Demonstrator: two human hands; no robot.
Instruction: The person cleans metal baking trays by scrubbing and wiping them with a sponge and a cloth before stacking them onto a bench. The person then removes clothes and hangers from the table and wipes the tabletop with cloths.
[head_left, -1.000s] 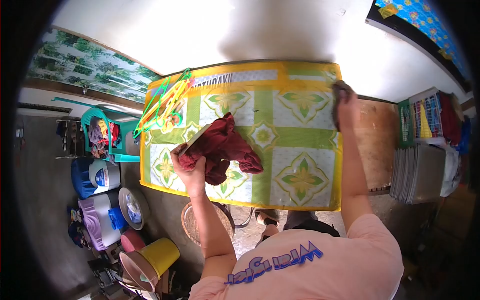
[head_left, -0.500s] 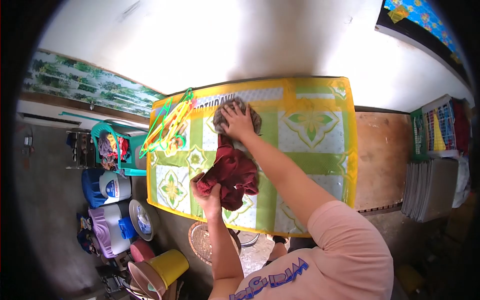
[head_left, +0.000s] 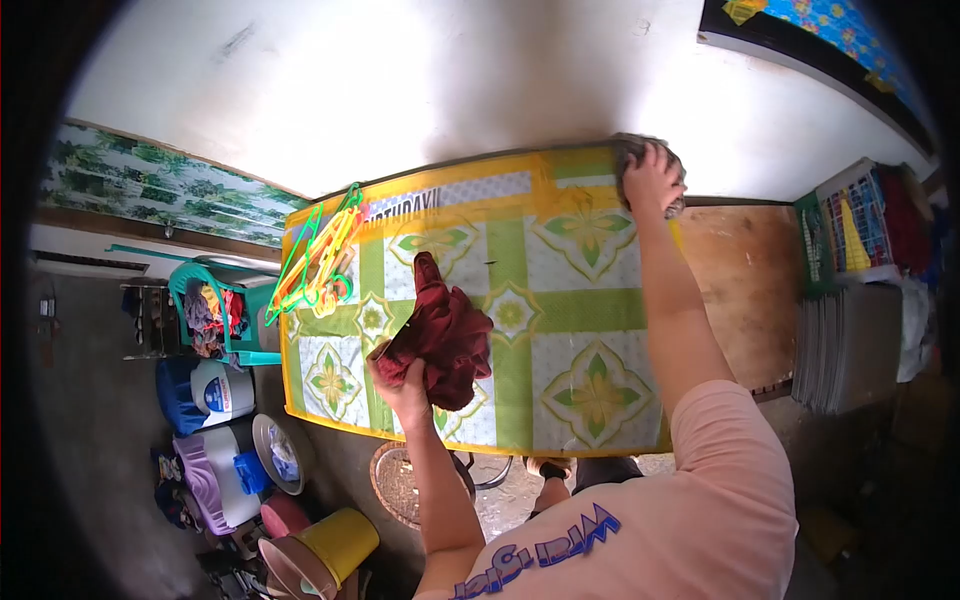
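My left hand (head_left: 405,393) grips the edge of a crumpled maroon cloth garment (head_left: 450,345), which rests bunched over the front half of the table, one narrow end pointing toward the back. At the far right corner, my right hand (head_left: 655,182) has its fingers curled over a bunched dark grey-brown cloth (head_left: 632,155). Part of that cloth is hidden under the palm. Beneath both lies a table (head_left: 590,310) covered in a green, white and yellow floral plastic sheet.
Green, yellow and orange hangers (head_left: 325,260) are heaped on the table's left end. Left of it stands a teal chair (head_left: 195,275) with clothes piled on it. A yellow bucket (head_left: 343,540) and a round stool (head_left: 395,485) are below the front edge. A wooden board (head_left: 745,290) adjoins the right side.
My right hand has carried the grey-brown cloth from the table's back middle to its far right corner, away from the maroon garment. My left hand still holds the maroon garment.
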